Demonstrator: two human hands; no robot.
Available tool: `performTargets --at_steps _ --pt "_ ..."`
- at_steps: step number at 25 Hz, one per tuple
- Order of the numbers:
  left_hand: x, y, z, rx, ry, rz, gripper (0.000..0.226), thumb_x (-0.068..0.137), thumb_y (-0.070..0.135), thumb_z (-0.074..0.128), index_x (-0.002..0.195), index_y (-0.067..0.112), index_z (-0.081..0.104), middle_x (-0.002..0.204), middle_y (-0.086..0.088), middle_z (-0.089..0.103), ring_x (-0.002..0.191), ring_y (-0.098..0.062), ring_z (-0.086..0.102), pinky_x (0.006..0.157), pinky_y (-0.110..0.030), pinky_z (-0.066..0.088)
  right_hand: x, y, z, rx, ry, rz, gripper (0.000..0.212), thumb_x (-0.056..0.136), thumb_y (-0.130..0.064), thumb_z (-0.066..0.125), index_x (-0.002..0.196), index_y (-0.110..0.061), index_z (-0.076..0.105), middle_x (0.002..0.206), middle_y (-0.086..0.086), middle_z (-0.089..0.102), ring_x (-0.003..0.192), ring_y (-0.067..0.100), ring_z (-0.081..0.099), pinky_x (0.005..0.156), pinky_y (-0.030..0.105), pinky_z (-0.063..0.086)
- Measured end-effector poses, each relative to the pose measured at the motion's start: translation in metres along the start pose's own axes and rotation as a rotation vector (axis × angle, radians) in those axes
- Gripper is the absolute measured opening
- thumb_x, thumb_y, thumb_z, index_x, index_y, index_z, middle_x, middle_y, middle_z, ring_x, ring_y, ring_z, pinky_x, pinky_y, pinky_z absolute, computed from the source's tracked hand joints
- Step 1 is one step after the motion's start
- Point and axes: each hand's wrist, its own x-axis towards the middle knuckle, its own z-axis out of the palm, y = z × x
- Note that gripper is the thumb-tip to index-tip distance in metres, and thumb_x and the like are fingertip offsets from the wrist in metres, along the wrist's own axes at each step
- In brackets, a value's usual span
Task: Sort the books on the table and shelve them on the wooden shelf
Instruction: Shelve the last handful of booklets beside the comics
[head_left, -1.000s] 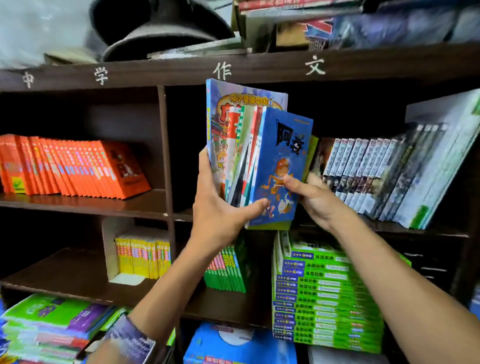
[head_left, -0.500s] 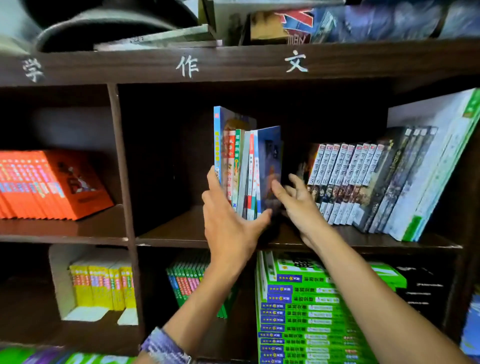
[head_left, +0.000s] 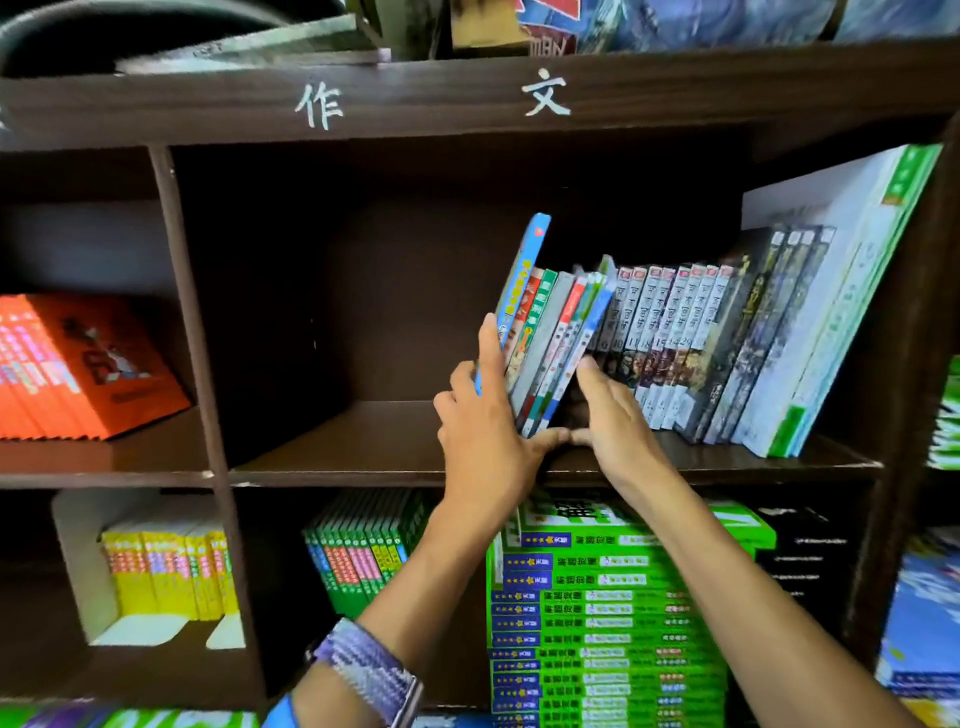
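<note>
shelf: dark brown wooden shelf (head_left: 395, 470), flat boards, upright dividers, white painted characters on the top board at upper centre
bundle: small bundle of thin glossy paperbacks (head_left: 553, 343), centre of frame, standing on the middle board, tilted right against the row beside it; about seven spines, exact count unclear; tallest is a blue one on the left side
left hand: left hand (head_left: 485, 431) flat against the bundle's left face, fingers straight up along the blue cover, thumb under the bottom edge; pressing, not curled round
right hand: right hand (head_left: 610, 421) at the bundle's lower right, fingers reaching into the gap between bundle and next row, thumb near the left thumb; fingertips hidden, cannot tell if it grasps anything
neighbour row: dark-spined numbered volumes (head_left: 670, 338) just right of the bundle, leaning right, roughly a dozen
big books: tall white and green books (head_left: 841, 312) at far right of that compartment, two or three
orange set: matte orange books (head_left: 78, 364), left compartment, leaning
lower shelf: yellow books (head_left: 166, 577) in a white holder, green upright books (head_left: 363, 551), green flat stack (head_left: 602, 623) at lower centre
wrist: woven purple band (head_left: 363, 670) on the left wrist
</note>
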Motion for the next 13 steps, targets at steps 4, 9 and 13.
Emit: performTargets --at_steps 4,9,13 --pt "0.002 -0.003 -0.003 -0.006 -0.008 -0.018 0.132 0.065 0.054 0.085 0.153 0.042 -0.013 0.144 0.0 0.047 0.12 -0.032 0.057 0.096 -0.049 0.049 -0.004 -0.002 -0.007 -0.099 -0.094 -0.088 0.044 0.077 -0.08 0.042 0.102 -0.053 0.066 0.097 -0.037 0.066 0.099 -0.003 0.065 0.084 0.039 0.059" --pt "0.006 0.004 0.002 0.111 -0.003 0.003 0.119 0.075 0.059 0.074 0.153 0.041 -0.013 0.142 -0.001 0.05 0.114 -0.036 0.062 0.09 -0.049 0.052 0.004 -0.004 0.002 -0.333 0.268 -0.246 0.058 0.096 -0.047 0.058 0.054 -0.009 0.049 0.055 0.019 0.059 0.059 0.04 0.067 0.059 0.059 0.055" --pt "0.015 -0.019 -0.011 0.052 -0.126 0.003 0.103 0.077 0.049 0.077 0.153 0.048 0.006 0.136 0.009 0.062 0.118 -0.026 0.063 0.094 -0.039 0.048 0.015 -0.011 0.0 -0.561 0.348 -0.198 0.055 0.098 -0.044 0.057 0.057 -0.008 0.055 0.059 0.012 0.066 0.062 0.034 0.066 0.059 0.044 0.054"
